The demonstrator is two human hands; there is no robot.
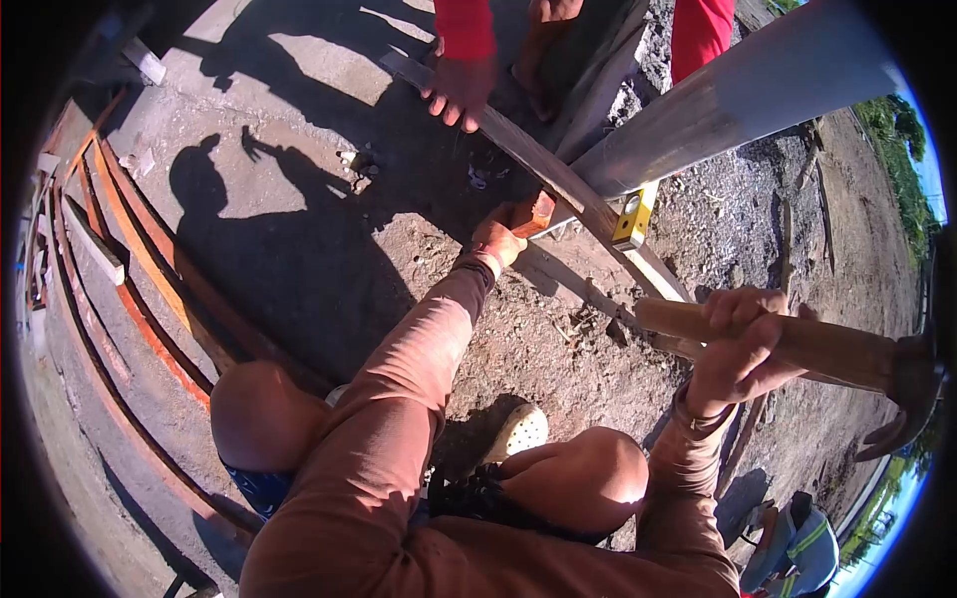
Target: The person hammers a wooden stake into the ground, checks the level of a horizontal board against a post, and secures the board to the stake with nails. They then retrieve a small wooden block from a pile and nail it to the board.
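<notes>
The person crouches on the dirt ground [558, 349]. The left hand [496, 235] reaches out, its fingers closed around a small wood block [539, 212] pressed against a long plank [558, 179]. The right hand [740, 351] is lifted, fingers wrapped tight round the handle of one hammer [847, 361]. One yellow level [634, 215] sits against a big gray pole [738, 100], just beside the plank. Another person's hand [461, 90] holds the plank farther up. Open ground lies left of the plank, out to the rusty metal strips [140, 299] at the slab's edge.
</notes>
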